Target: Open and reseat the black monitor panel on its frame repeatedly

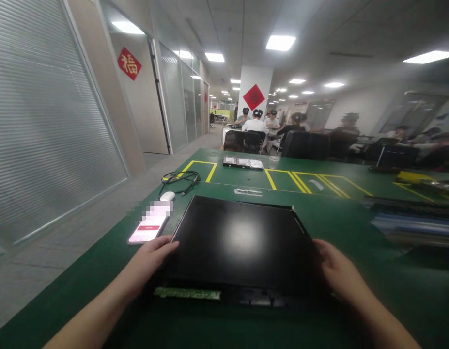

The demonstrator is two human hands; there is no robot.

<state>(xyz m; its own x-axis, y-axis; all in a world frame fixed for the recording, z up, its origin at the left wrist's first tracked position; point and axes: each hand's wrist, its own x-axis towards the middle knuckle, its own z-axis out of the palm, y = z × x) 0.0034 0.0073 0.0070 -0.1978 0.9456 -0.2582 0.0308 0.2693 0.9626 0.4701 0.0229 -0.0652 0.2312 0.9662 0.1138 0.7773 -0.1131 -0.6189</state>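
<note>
I see the black panel [242, 240] lying flat on the green bench [355, 223], dead centre. The left hand [151, 259] grips its edge at 9 o'clock, fingers curled over; the right hand [335, 271] clasps the 3 o'clock edge, seemingly flat-palmed. A phone [147, 229] lies at 10 o'clock.

Upper left of the frame, we read one character, 福, gold on a red diamond sign [129, 63] on the wall. Centre top, a second red diamond [254, 97] on the white pillar, its character too blurred. Lower left, the phone [148, 228] screen's text is unreadable.
</note>
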